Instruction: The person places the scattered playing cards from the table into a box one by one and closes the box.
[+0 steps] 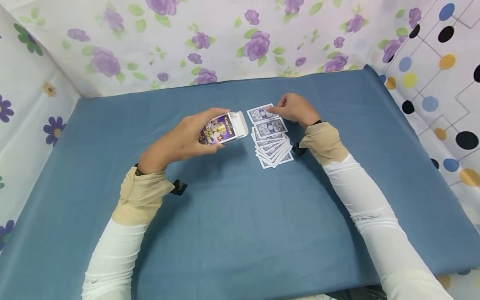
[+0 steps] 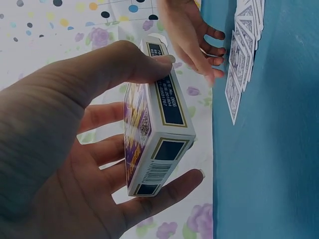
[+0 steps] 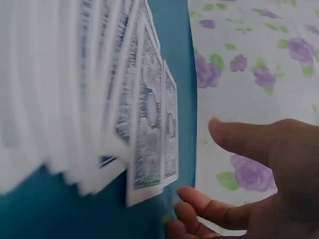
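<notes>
Head view: L hand grips a purple card box between thumb and fingers, just left of playing cards spread backs-up on a blue-covered counter. R hand, thumb and fingers parted and apparently gripping nothing, hangs at the run's far end; contact w/ the end card is unclear. Status, judging by the layout: flap open, cards out in an uneven, overlapping run, not stacked; box interior hidden, so any cards left inside can't be counted. L wrist view adds a barcode and lettering on 1 narrow side; only head view shows the trophy design. R wrist view: cards close-up, partly blurred, no box.
</notes>
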`<act>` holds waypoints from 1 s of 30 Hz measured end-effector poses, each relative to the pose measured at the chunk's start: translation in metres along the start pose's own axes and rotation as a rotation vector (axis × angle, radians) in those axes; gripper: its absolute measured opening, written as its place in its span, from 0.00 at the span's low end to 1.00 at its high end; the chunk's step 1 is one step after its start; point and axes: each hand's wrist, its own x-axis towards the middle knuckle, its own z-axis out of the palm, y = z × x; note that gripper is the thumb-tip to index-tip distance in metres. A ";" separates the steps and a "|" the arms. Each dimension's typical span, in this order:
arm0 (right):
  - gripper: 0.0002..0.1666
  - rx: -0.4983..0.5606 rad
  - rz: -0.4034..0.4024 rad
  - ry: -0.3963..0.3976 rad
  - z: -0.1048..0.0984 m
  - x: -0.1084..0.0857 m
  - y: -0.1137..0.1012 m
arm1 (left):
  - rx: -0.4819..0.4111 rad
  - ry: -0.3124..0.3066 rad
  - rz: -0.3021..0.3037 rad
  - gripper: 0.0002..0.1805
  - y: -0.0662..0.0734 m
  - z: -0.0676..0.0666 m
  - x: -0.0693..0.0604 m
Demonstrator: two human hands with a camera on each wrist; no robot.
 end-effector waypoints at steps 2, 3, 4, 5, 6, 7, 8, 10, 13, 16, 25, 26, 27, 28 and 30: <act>0.33 -0.058 -0.020 -0.017 0.004 0.005 -0.003 | 0.000 0.001 -0.014 0.43 -0.002 0.001 -0.002; 0.36 -0.098 -0.033 -0.020 0.007 0.008 -0.004 | 0.000 -0.001 -0.020 0.43 -0.003 0.002 -0.003; 0.38 -0.127 -0.041 -0.020 0.009 0.009 -0.004 | 0.000 -0.003 -0.024 0.43 -0.003 0.002 -0.003; 0.39 -0.151 -0.051 -0.020 0.012 0.010 -0.004 | -0.001 -0.006 -0.026 0.43 -0.004 0.003 -0.003; 0.40 -0.166 -0.060 -0.020 0.014 0.011 -0.003 | -0.005 -0.008 -0.026 0.43 -0.004 0.003 -0.003; 0.41 -0.181 -0.067 -0.018 0.015 0.011 -0.003 | -0.005 -0.008 -0.022 0.43 -0.005 0.003 -0.003; 0.41 -0.188 -0.069 -0.020 0.017 0.011 -0.002 | -0.007 -0.007 -0.018 0.42 -0.006 0.002 -0.002; 0.41 -0.180 -0.058 -0.019 0.017 0.012 -0.002 | -0.002 0.004 -0.008 0.42 -0.007 0.000 -0.001; 0.42 -0.165 -0.052 -0.005 0.016 0.014 -0.005 | 0.003 0.032 0.002 0.42 -0.010 -0.005 -0.001; 0.39 -0.140 -0.051 -0.004 0.012 0.015 -0.010 | 0.012 0.037 -0.022 0.42 -0.014 -0.007 -0.003; 0.29 -0.024 -0.047 0.000 0.003 0.012 -0.014 | 0.050 0.012 -0.071 0.43 -0.016 -0.004 -0.004; 0.30 -0.059 -0.058 0.001 0.003 0.013 -0.015 | 0.057 0.015 -0.069 0.43 -0.015 -0.004 -0.003; 0.31 -0.101 -0.067 0.005 0.004 0.013 -0.014 | 0.060 0.014 -0.063 0.43 -0.014 -0.004 -0.002; 0.33 -0.142 -0.072 0.009 0.005 0.014 -0.013 | 0.062 0.010 -0.057 0.43 -0.014 -0.003 -0.001; 0.35 -0.208 -0.060 0.010 0.008 0.016 -0.009 | 0.058 -0.008 -0.041 0.43 -0.013 0.001 0.003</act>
